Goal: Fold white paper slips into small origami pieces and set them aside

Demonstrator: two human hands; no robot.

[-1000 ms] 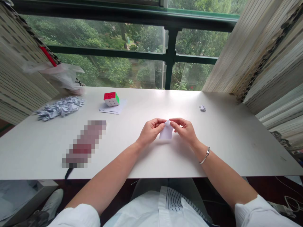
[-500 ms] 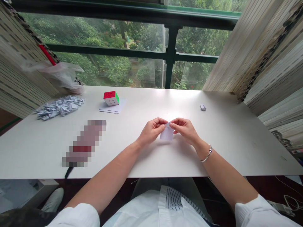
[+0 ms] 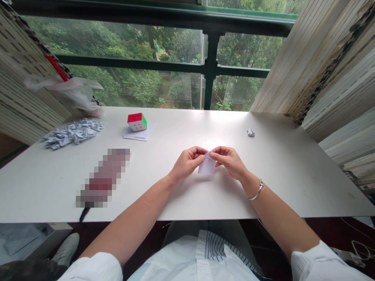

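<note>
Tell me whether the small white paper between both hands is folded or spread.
Folded, at least at its top: the small white paper shows a flap there.

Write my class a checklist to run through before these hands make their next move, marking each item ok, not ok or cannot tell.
1. Left hand grips the white paper: ok, thumb and fingers pinch near its top.
2. Right hand grips it too: ok, pinching the top from the other side.
3. Crease sharp and even: cannot tell, fingers partly cover it.
4. Cube resting on the flat sheets: ok.
5. All the loose paper pieces together: not ok, one small piece lies at the right, away from the pile at the far left.
</note>
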